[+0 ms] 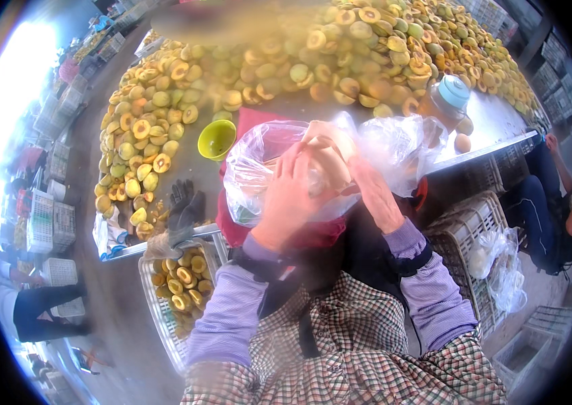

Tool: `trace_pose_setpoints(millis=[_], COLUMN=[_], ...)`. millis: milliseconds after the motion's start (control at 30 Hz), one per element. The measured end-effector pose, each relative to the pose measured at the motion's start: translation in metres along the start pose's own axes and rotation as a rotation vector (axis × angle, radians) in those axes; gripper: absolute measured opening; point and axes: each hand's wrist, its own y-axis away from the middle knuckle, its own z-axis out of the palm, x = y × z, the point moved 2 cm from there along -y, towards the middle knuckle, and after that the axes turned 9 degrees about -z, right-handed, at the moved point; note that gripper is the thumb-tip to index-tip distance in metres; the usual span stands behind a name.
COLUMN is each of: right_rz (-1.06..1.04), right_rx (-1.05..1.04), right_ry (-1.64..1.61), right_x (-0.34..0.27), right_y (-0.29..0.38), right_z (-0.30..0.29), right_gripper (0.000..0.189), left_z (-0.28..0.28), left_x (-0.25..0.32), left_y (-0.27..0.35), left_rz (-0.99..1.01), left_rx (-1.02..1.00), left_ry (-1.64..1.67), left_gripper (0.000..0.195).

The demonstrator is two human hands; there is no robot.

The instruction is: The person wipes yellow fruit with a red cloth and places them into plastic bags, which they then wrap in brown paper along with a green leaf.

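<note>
Both hands are at a clear plastic bag (248, 169) in the middle of the view. My left hand (291, 195) lies with its fingers together over the bag and a pale, flat, folded piece (329, 144), perhaps flatbread. My right hand (374, 190) is at that piece's right edge, its fingertips partly hidden, so its grip is unclear. Beneath the bag is a dark red cloth (253, 119). A second clear bag (397, 144) lies to the right, beside a jar with a light blue lid (454, 91). A yellow-green bowl (217, 139) stands to the left.
Halved yellow fruits (346, 86) are heaped across the metal table (483, 152). A black glove (183, 210) lies at its near left edge. Below are a white crate of fruit halves (154, 304) and, at right, a plastic crate (468, 223) with hanging bags. People are at both sides.
</note>
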Motion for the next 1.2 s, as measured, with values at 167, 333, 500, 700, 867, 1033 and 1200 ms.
trace_pose_setpoints(millis=[167,333,500,700,867,1033,1200], right_rz=[0.019,-0.008,-0.029,-0.044,-0.043,-0.077,-0.070], right_rx=[0.039,0.052,0.068,0.052,0.047,0.035,0.062], right_ry=[0.036,0.028,0.147,0.235,0.240,0.303,0.278], right_x=[0.030,0.031,0.035,0.037,0.028,0.024,0.049], right_y=[-0.009,-0.011,-0.011,-0.005,-0.003,-0.003,-0.002], right_z=[-0.006,-0.008,-0.007,-0.003,-0.003,0.001,-0.004], right_gripper=[0.040,0.040,0.042,0.041,0.041,0.040,0.037], left_z=[0.023,0.012,0.001,-0.004,-0.015,-0.017,-0.009], left_x=[0.005,-0.009,-0.010,0.010,-0.001,-0.010,-0.020], left_y=[0.008,0.012,0.013,0.012,0.002,-0.007,-0.003], left_rz=[-0.085,-0.334,-0.255,-0.147,-0.461,-0.219,-0.016], left_rx=[-0.007,-0.164,-0.106,-0.045,-0.169,-0.081,-0.150], left_ry=[-0.138,0.099,0.210,0.084,0.570,0.074,-0.171], left_gripper=[0.067,0.049,0.046,0.041,0.037,0.029,0.022])
